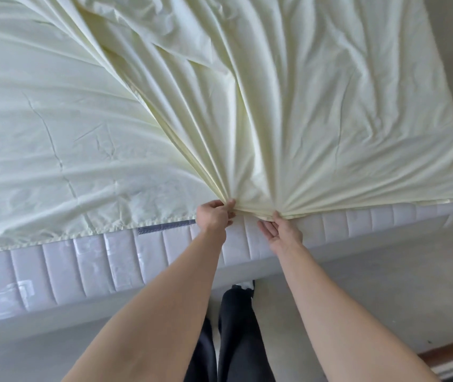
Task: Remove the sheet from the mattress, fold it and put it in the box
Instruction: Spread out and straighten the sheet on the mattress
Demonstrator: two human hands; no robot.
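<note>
Dark trouser legs (236, 334) stand by the quilted mattress (87, 266) side. At its top edge, the left hand (214, 215) pinches a gathered bunch of the pale yellow top sheet (302, 119) with curled fingers. Just beside it, the right hand (280, 230) keeps its fingers fairly straight, with the thumb against the hem; whether it grips, I cannot tell. Folds fan from both hands across the bed, over a flat sheet (40, 147) beneath.

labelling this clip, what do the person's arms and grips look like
Left arm and right arm are bare as far as the picture shows, no sleeves. Left grip and right grip are bare too: no gloves, rings, watch or bands visible.
</note>
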